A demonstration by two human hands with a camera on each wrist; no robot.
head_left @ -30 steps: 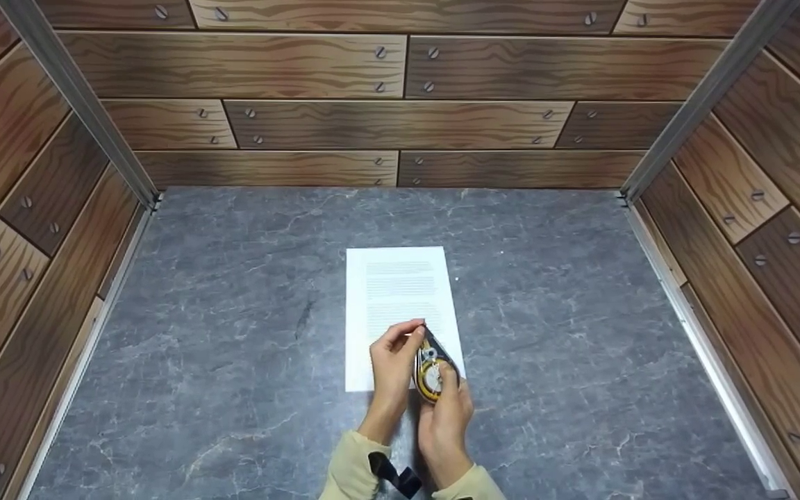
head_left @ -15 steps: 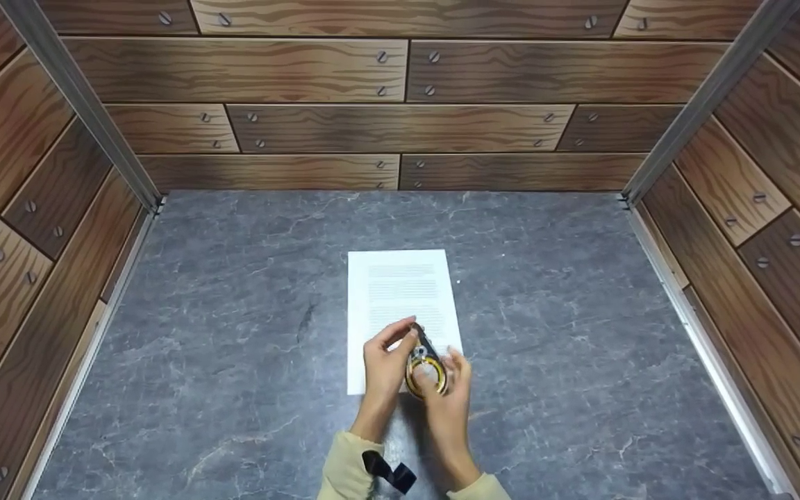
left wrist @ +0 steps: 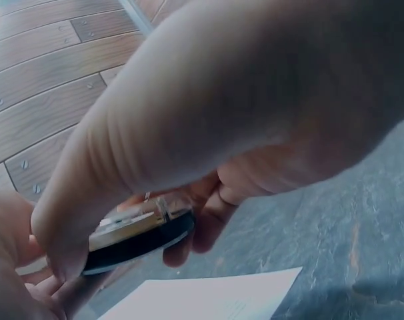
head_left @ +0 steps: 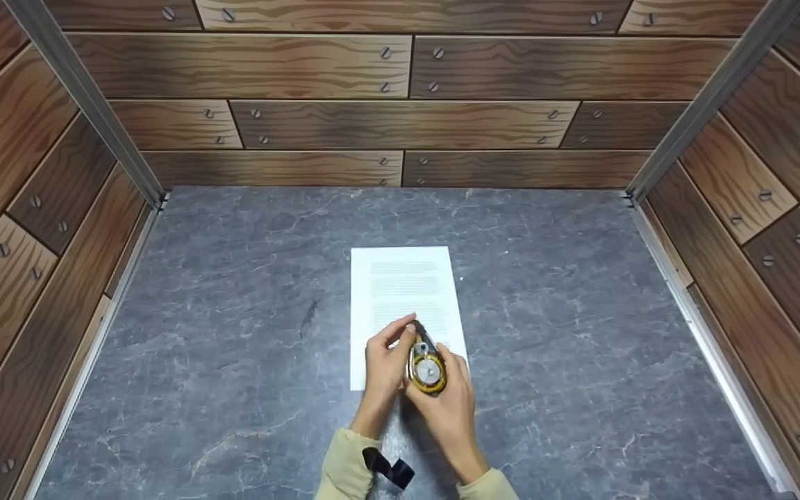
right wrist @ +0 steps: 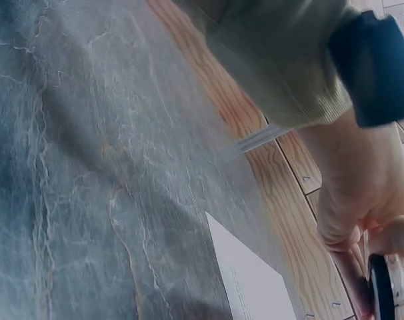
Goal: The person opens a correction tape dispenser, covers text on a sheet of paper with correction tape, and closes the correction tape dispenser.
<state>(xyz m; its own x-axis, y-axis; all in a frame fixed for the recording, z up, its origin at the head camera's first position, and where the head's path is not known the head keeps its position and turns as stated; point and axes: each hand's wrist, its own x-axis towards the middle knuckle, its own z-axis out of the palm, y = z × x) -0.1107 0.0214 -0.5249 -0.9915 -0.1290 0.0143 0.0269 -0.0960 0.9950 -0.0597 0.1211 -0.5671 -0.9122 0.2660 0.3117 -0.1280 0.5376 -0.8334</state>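
A correction tape dispenser (head_left: 428, 372) with a clear cover, yellow ring and dark edge is held between both hands over the lower part of a printed sheet. Near its narrow tip, my left hand (head_left: 385, 360) pinches it with thumb and fingers. My right hand (head_left: 452, 410) grips the rounded body from the right and below, thumb at its lower end. The left wrist view shows the dispenser (left wrist: 145, 240) side-on, partly covered by the left thumb. Only its dark edge (right wrist: 381, 285) and a little of the cover show in the right wrist view.
The white sheet of printed paper (head_left: 407, 278) lies on the grey marbled tabletop (head_left: 233, 312). Wood-patterned walls (head_left: 400, 125) with metal corner posts enclose the back and sides. A black strap (head_left: 389, 469) hangs at the left sleeve.
The right hand has shifted its hold: its thumb has left the dispenser's face for the lower end. The dispenser and left hand have moved slightly left. The paper still lies flat.
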